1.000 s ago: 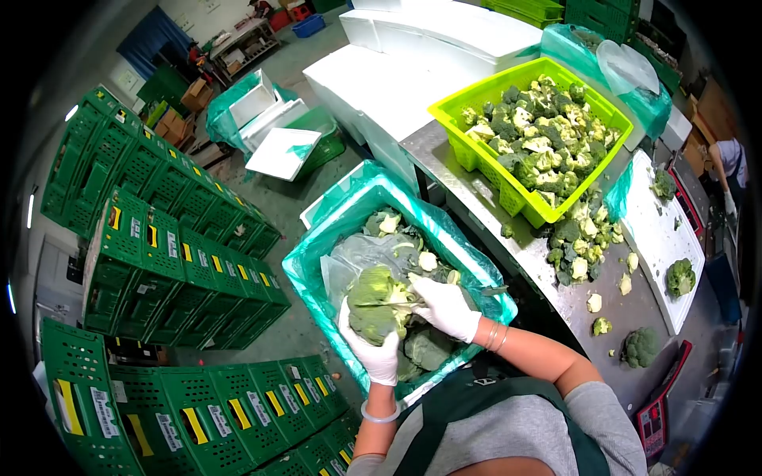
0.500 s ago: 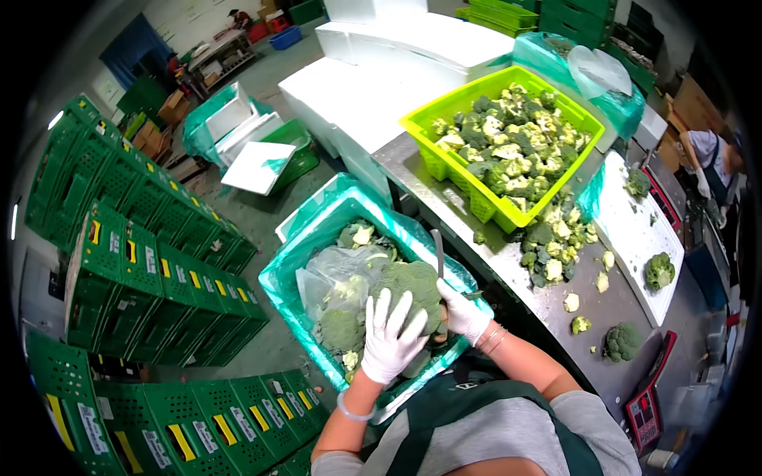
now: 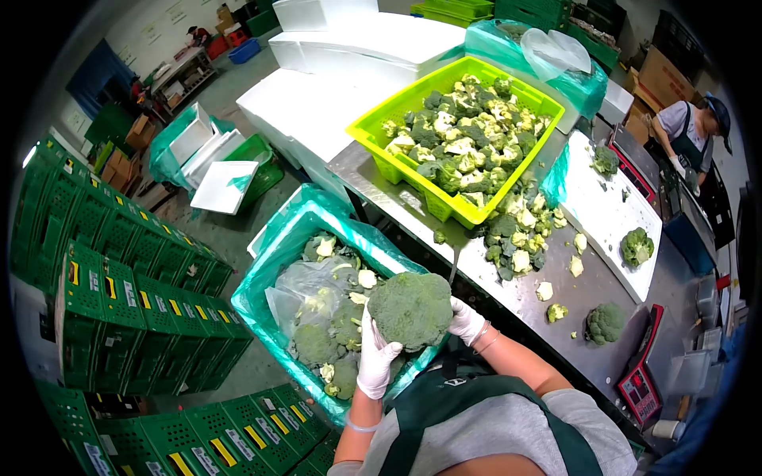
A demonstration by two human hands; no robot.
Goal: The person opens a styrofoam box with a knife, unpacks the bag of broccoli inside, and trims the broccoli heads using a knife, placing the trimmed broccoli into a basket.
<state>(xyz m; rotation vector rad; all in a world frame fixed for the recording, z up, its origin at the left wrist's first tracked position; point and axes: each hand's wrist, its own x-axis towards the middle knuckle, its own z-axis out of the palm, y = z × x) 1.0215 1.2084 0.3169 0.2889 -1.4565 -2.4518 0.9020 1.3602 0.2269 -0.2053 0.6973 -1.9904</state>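
Note:
A large broccoli head (image 3: 410,311) is raised over the near right part of a foam box (image 3: 255,297) lined with green plastic. My left hand (image 3: 378,355), in a white glove, grips its left side, thumb in front. At its right edge, my gloved right hand (image 3: 467,319) is closed round a knife (image 3: 455,266); the dark blade points up and the handle is hidden. That hand's fingers are partly behind the broccoli. Inside the box lie more broccoli heads (image 3: 315,346) and a clear plastic bag (image 3: 305,289).
On the steel table (image 3: 548,337) stand a lime-green crate (image 3: 444,208) of broccoli florets, loose florets (image 3: 520,238), a white board (image 3: 611,230) and a red scale (image 3: 639,389). Green crates (image 3: 119,317) are stacked at left. A co-worker (image 3: 686,131) stands at the far right.
The broccoli head has come up out of the box towards me, its crown now facing the camera. My left hand has shifted from over it to its left side. The view has turned rightwards.

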